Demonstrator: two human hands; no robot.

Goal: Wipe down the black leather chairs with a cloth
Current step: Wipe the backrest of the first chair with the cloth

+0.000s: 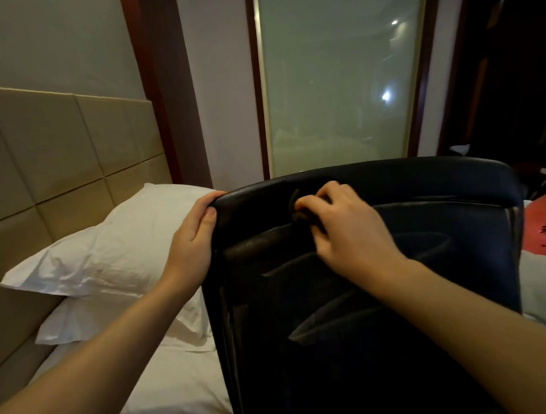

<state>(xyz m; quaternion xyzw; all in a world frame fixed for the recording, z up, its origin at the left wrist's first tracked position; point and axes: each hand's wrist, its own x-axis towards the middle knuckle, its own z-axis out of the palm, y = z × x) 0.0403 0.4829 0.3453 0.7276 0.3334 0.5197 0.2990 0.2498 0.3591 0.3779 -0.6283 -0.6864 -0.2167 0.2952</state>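
No brand or label could be read; only dark marks, too blurred to make out, showed on a red cover (543,228) at the right edge of the frame.

The right hand (343,226), just right of centre, had its fingers curled and bunched around a small dark cloth (297,206), pressing it against the upper back of the black leather chair (377,296). Only a dark fold of the cloth showed beyond the fingertips. The left hand (194,237), left of centre, gripped the chair's upper left corner, fingers hooked over the top edge and thumb lying along the near side.

The chair filled the lower right of the frame, its back turned toward the camera, with curved seams across the panel. To its left, touching or just beside it, lay two white pillows (106,253) stacked on a white bed (179,393) in the lower left. A padded beige headboard (56,146) stood behind them at the left. A frosted glass panel (338,80) in a dark wooden frame rose behind the chair in the upper centre.
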